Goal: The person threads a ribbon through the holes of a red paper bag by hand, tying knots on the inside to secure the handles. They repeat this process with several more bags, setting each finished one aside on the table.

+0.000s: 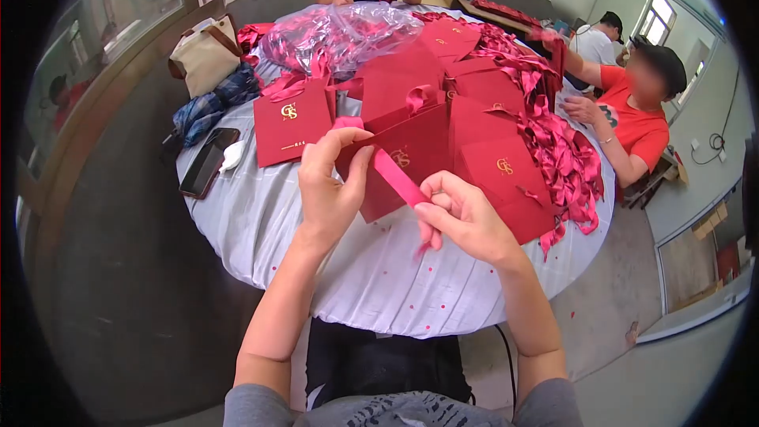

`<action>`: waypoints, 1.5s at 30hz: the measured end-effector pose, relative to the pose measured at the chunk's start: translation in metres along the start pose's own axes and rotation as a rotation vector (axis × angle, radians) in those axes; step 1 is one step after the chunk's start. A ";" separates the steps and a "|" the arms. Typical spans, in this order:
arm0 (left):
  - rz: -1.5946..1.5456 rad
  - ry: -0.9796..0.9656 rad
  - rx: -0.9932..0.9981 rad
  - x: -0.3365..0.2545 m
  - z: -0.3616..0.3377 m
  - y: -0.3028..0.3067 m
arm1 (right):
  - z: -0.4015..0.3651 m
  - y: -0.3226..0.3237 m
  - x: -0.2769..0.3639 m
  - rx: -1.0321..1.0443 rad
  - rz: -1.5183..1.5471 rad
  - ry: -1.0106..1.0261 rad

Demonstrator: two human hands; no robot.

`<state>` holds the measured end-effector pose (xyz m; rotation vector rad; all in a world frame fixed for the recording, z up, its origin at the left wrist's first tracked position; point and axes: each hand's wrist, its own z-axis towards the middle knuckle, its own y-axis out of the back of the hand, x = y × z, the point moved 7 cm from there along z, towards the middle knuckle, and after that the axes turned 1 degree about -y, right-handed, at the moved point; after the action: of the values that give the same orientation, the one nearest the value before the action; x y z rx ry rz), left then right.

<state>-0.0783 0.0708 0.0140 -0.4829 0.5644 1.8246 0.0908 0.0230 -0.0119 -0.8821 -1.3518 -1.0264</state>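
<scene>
A dark red paper gift bag (423, 160) with a gold logo tilts in front of me over the table. My left hand (330, 188) pinches its upper left edge between thumb and fingers. From that pinch a pink ribbon (398, 177) runs down to the right. My right hand (468, 217) is closed on the ribbon's lower part, and a short tail hangs below the fingers. A loop of ribbon (420, 97) rises at the bag's far upper edge. Just left of the bag another red gift bag (292, 128) stands on the table.
Red bags (506, 178) and a long heap of pink ribbons (573, 178) cover the right side. A clear plastic bag (340, 35), a phone (209, 162), an umbrella (217, 103) and a tote (207, 55) lie left. Other people (632, 115) sit around the round table.
</scene>
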 end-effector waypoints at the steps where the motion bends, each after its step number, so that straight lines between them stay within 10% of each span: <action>1: 0.062 -0.039 0.007 -0.004 0.003 0.003 | -0.002 0.007 -0.001 -0.013 -0.046 -0.028; 9: 0.542 -0.306 0.097 -0.038 0.012 -0.001 | -0.031 0.094 0.015 -0.178 -0.265 0.005; 23: 0.534 -0.453 0.520 -0.061 0.029 -0.036 | -0.031 0.089 0.036 -0.364 0.292 0.495; 32: 0.361 -0.218 0.725 -0.040 0.041 -0.069 | -0.015 0.048 0.028 0.053 0.700 0.447; 45: -0.164 0.211 0.745 -0.028 0.034 -0.065 | -0.011 0.037 0.013 -0.413 0.137 0.187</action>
<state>-0.0097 0.0877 0.0483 -0.1984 1.2425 1.2880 0.1286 0.0241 0.0033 -1.1345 -0.9228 -1.2700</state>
